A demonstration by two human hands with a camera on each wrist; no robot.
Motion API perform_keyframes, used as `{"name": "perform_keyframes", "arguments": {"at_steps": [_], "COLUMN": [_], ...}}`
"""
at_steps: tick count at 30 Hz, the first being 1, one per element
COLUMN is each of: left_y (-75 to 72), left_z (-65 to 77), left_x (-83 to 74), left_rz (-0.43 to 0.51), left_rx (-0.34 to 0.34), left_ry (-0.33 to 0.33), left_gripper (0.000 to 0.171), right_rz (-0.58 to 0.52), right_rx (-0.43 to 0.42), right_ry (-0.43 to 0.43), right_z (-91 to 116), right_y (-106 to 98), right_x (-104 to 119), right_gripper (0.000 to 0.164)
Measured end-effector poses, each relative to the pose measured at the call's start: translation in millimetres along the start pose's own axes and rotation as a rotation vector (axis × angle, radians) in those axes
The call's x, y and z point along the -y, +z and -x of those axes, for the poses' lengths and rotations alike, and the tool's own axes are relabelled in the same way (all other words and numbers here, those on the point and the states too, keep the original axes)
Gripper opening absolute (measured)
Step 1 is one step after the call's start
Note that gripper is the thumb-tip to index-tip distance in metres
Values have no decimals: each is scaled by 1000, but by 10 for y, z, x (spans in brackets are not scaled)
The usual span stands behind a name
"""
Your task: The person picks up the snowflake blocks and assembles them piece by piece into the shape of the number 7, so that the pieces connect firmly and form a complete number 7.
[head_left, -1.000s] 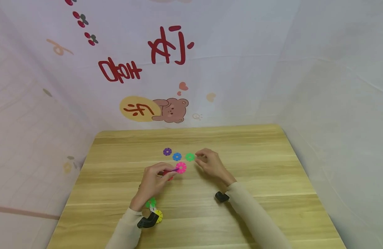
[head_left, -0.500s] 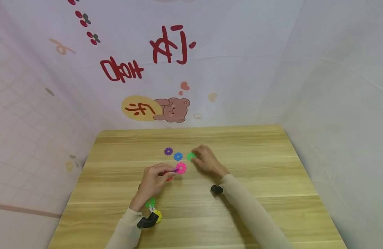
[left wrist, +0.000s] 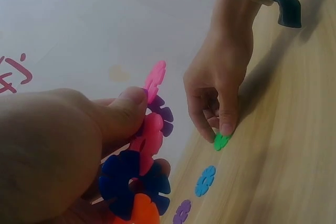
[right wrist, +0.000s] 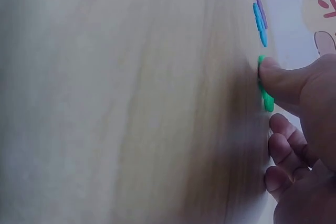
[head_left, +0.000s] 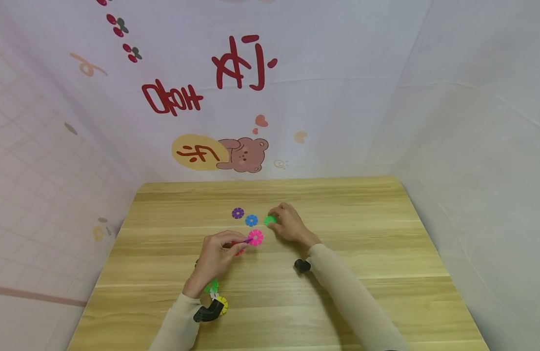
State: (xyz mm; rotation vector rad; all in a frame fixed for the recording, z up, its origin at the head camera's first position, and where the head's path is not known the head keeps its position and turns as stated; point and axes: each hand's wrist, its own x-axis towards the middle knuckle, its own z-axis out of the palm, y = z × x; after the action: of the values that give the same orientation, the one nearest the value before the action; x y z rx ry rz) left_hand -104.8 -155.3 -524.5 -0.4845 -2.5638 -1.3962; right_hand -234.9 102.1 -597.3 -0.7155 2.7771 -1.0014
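My left hand (head_left: pixel 217 253) pinches a chain of interlocked plastic snowflake discs between thumb and fingers. A pink disc (head_left: pixel 255 237) forms the chain's far end, with a purple one (left wrist: pixel 164 116), another pink one (left wrist: pixel 148 139), a dark blue one (left wrist: pixel 123 184) and an orange one (left wrist: pixel 139 211) following. Green (head_left: pixel 211 286) and yellow (head_left: pixel 223 305) discs show beneath the wrist; the palm hides the chain's middle. On the table my right hand (head_left: pixel 290 225) has thumb and fingertips at a loose green snowflake disc (left wrist: pixel 221 141), partly covering it.
Left of the green disc lie a light blue disc (head_left: pixel 251 220) and a purple disc (head_left: pixel 237 213), flat on the wooden table (head_left: pixel 362 209). A white printed cloth (head_left: pixel 340 122) stands behind the table and along its sides.
My right hand has moved left and slightly away from me, from beside the loose green disc onto it. The left hand keeps the chain in nearly the same place.
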Motion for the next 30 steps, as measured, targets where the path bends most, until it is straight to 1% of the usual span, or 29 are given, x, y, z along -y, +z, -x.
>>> {"name": "perform_keyframes", "arguments": {"at_steps": [4,8,13,15,17,19,21,26,30], "left_y": [16,26,41,50,53,56,62,94,126], "left_z": [-5,-15,-34,-40,-44,-46,-50,-65,-85], "left_x": [-4,-8,-15,-18,-24,-30,-34,-43,-62], "left_rz": [2,5,7,9,12,18,25,39,38], "left_rx": [5,13,16,21,28,35,43,56,54], "left_ry": [-3,-10,-15,-15,-18,-25,-26,-12,13], "left_gripper": [9,10,10,10,10,10,10,10,10], "right_rz": [-44,-121,-177,-179,-192,-223,-275,-412,-481], "right_rx": [-14,-24,-28,-44,-69,-94,-115,-132,-136], "right_ry": [8,24,40,39,38,33,30,9,-34], "right_z": [10,36,120,176,236,306,384,560,673], "right_y": [-4,-13,-66,-108,-152,-202,-265,-410,-481], "right_x": [-17,-54,-83,-80,-72,-66,-47,30,89], "right_gripper": [31,28,18,18,21,25,26,19,15]}}
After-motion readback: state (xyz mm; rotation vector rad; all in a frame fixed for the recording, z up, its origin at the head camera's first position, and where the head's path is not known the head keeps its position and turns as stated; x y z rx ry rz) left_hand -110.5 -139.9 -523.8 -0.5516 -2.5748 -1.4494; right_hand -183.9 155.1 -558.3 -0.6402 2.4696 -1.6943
